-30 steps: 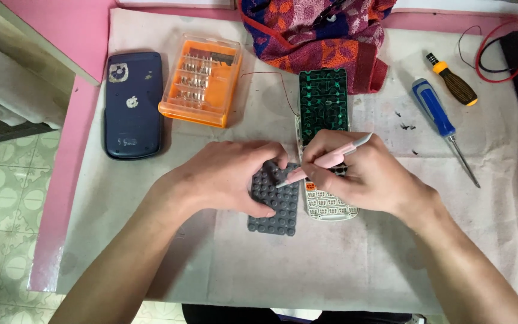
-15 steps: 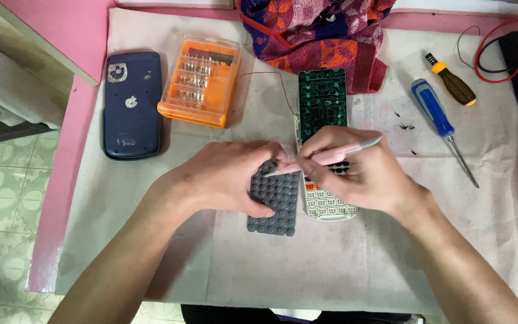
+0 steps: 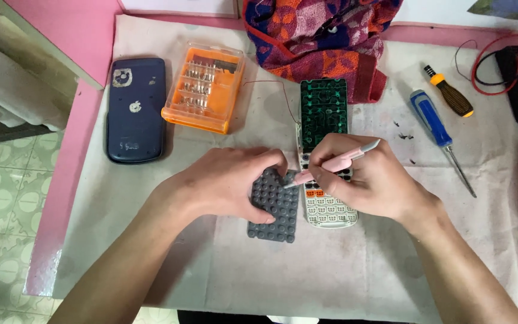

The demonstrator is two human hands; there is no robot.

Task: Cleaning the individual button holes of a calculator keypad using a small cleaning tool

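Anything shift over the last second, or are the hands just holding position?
Hardly anything. The right hand keeps its grip on the pink tool, whose rear end tipped slightly downward. The left hand still presses the grey keypad mat. Calculator front, green circuit board and screwdrivers unmoved.
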